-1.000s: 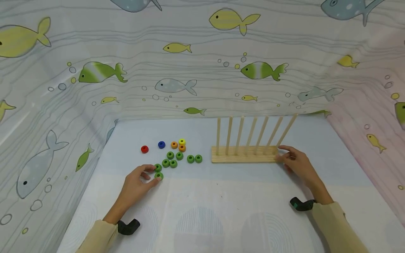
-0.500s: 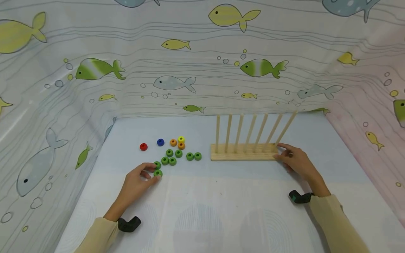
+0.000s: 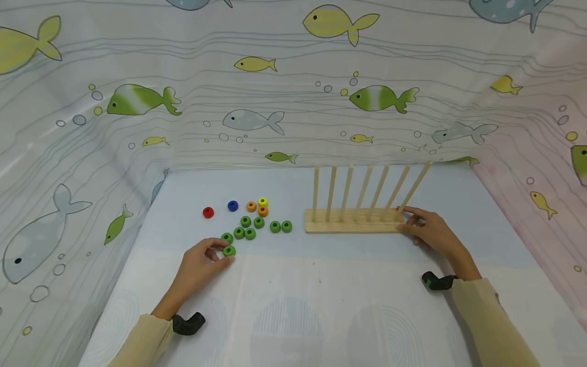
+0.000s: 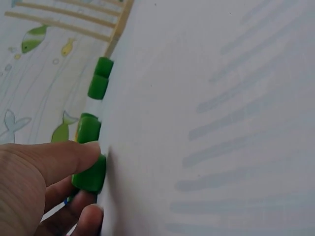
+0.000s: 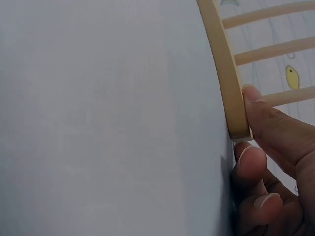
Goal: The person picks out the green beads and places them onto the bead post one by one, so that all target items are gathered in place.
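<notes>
Left hand [image 3: 200,262]: its index finger is sitting slightly lower than half a second ago, having shifted off the farther green bead [image 3: 227,237] toward the nearest green bead [image 3: 229,250].
Left fingers: thumb and index finger are pinching the nearest green bead from its two sides, while the other fingers are curling in behind.
Nearest green bead: it is lying closer to the person than every other bead, the farther green bead resting just beyond it.
Right hand [image 3: 433,232]: its thumb and index finger are gripping the wooden rack [image 3: 350,228] at the right end, thumb in front, index finger behind.
Wooden rack: it is standing on the white table [image 3: 284,280], to the right of the beads, with seven pegs [image 3: 347,193] rising from its base.
Six other green beads [image 3: 249,233]: they are lying between the left hand and the wooden rack, two of them side by side nearest the rack.
Remaining colours: red bead [image 3: 208,212], blue bead [image 3: 233,206], two orange beads [image 3: 251,206] and yellow bead [image 3: 263,201] are lying behind the green ones.
Backdrop: fish-printed sheeting [image 3: 293,89] is hanging around the table.
</notes>
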A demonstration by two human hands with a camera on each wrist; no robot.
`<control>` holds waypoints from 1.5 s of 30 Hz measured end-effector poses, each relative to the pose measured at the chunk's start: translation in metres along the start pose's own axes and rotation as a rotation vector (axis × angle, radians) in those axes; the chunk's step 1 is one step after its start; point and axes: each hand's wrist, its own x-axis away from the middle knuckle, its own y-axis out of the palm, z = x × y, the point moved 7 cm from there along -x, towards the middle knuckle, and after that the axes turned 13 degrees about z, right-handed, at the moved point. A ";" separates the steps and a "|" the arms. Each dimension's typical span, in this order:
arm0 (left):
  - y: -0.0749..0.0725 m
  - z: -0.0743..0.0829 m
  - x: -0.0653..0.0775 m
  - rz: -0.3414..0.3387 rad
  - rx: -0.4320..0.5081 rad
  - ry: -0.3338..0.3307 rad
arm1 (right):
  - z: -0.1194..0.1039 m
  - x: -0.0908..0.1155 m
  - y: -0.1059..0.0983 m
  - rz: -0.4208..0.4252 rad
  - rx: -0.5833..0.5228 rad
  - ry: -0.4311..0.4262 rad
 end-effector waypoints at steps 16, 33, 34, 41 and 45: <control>0.002 0.014 0.004 0.029 0.004 0.027 | 0.008 0.001 -0.001 -0.007 -0.074 0.064; 0.002 0.023 -0.005 0.042 0.126 0.109 | 0.011 -0.001 0.001 -0.004 -0.095 0.088; 0.002 0.024 -0.006 0.042 0.134 0.113 | 0.011 0.000 0.001 -0.005 -0.098 0.083; 0.000 0.029 -0.009 0.043 0.183 0.137 | 0.010 0.001 0.002 -0.002 -0.131 0.074; 0.001 0.030 -0.009 0.035 0.192 0.136 | 0.011 0.001 0.002 -0.003 -0.155 0.081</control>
